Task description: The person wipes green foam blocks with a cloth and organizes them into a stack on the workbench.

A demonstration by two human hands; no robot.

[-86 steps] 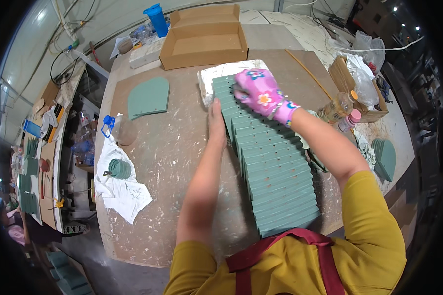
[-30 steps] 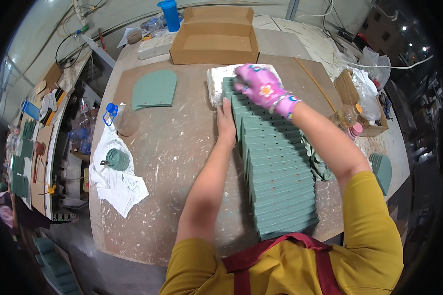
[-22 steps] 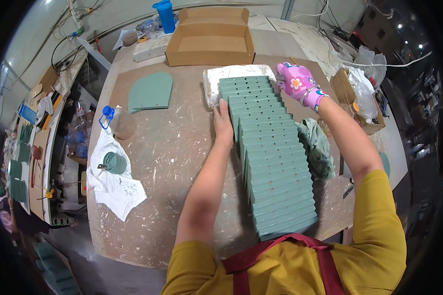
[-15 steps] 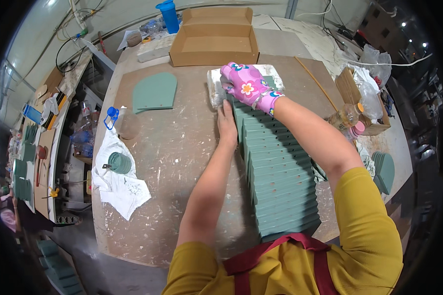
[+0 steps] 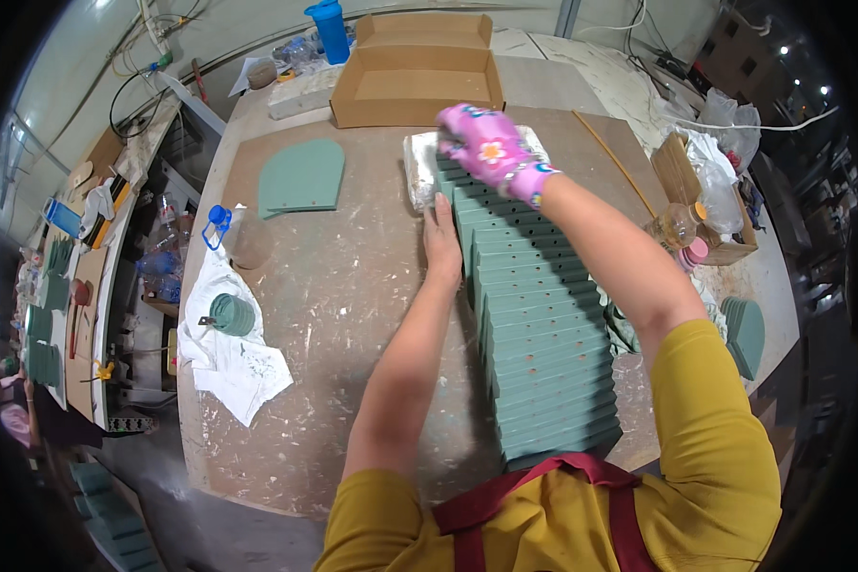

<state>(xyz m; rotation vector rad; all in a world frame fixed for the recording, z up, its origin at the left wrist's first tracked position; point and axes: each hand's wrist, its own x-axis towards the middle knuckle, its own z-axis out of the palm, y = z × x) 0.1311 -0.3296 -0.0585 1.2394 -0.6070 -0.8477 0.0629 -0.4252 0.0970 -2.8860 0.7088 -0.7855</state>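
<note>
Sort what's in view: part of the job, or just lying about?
Likely job: green panel row; left hand at its side; gloved right hand at its far end; white block there too.
Seemingly lying about: open cardboard box; blue cup; yellow stick; white cloth.

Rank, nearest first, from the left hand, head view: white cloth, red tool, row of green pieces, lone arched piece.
1. Row of green pieces: right of the left hand, touching.
2. Lone arched piece: ahead, leftward.
3. White cloth: lower left.
4. Red tool: far left.

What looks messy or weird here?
The brown tabletop is spattered with white, so it looks messy. Only the right hand wears a flowery pink glove; the left hand is bare, so they don't match.
</note>
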